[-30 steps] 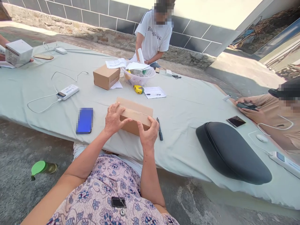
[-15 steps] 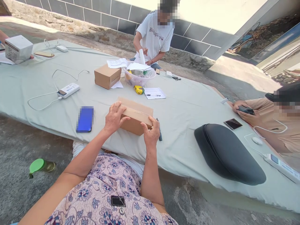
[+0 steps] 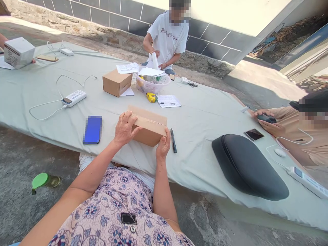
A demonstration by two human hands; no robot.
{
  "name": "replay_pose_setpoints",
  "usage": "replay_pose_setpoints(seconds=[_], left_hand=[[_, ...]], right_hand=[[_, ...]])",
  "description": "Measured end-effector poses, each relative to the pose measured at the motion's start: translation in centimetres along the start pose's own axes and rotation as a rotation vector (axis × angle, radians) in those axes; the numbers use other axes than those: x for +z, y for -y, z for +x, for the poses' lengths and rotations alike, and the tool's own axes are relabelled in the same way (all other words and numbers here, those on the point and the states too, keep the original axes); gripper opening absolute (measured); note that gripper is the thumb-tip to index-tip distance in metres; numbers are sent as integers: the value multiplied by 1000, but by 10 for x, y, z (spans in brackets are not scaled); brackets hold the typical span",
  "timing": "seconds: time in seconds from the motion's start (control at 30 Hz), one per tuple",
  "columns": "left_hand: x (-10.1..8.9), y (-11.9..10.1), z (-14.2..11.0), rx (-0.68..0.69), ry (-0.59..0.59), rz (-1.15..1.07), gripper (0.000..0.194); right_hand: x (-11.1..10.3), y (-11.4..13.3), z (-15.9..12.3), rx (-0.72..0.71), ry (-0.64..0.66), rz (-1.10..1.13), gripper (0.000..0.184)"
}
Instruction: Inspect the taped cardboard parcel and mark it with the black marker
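Observation:
A brown cardboard box (image 3: 147,131) stands on the cloth-covered table right in front of me, a flap raised along its far side. My left hand (image 3: 125,128) grips its left end, fingers over the top edge and thumb along the near face. At the right end my right hand (image 3: 163,145) holds the corner, with the thumb in front and the fingers along the side. Just right of that hand lies a black pen (image 3: 173,140). A phone with a blurred blue screen (image 3: 92,130) rests to the left of the box.
Beyond the box are a yellow tape measure (image 3: 151,97), a notepad (image 3: 169,101), a second cardboard box (image 3: 117,83) and a basket (image 3: 164,83) of papers. A black padded seat (image 3: 249,167) lies right, a power strip (image 3: 74,98) left. Other people sit around the table.
My right hand has shifted from the box's top right edge down to its right side and corner. My left hand stays on the left end. The box has barely moved.

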State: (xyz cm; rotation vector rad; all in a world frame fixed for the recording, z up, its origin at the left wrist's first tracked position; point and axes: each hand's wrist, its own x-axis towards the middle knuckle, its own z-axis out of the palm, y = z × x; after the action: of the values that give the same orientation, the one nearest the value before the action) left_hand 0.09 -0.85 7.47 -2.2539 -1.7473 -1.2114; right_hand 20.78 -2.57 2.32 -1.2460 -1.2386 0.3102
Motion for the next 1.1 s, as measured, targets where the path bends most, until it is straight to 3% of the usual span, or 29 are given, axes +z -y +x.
replay_pose_setpoints(seconds=[0.17,0.33,0.47,0.7,1.1], left_hand=[[0,-2,0,-22,-4,-12,56],[-1,-1,0,-70,10,-8,60],[-3,7,2,-104,-28,-9,62],[-5,17,3,-92,-71,-42,66],[-9,31,1,-85,-189,-121,68]], right_hand=[[5,-12,-10,186,41,24,72],[5,-10,-11,220,61,-1,70],[5,-8,-11,294,159,-40,67],[6,-4,-12,263,191,-70,56],[9,-8,-13,281,109,124,47]])
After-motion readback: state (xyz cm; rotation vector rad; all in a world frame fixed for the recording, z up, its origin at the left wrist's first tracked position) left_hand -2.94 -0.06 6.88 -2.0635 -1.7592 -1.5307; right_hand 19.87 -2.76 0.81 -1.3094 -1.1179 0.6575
